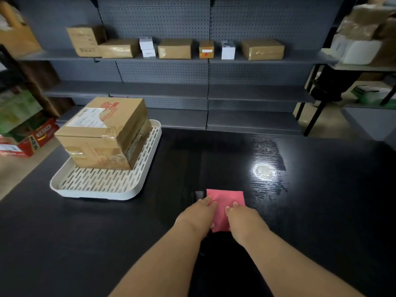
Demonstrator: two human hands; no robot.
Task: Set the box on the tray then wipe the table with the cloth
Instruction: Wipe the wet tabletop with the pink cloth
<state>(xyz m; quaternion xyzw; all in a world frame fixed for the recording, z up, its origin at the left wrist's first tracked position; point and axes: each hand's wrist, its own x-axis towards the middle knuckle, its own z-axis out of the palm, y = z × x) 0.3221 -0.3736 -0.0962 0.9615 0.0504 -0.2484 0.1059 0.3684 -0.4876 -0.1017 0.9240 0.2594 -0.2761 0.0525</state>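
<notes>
Box (pixel 102 133) sits on tray (pixel 96 189), at the left of the desk (pixel 321 211). Left hand (pixel 198 215) and right hand (pixel 242 217) press flat, fingers straight, on pink cloth (pixel 227 198). Risk: the ungripped cloth may bunch or slip, and a leftward sweep could knock the tray.

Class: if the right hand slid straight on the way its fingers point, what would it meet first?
Probably nothing: the right hand rests on the cloth, and beyond it lies bare table. The tray and box sit far to the left.
</notes>
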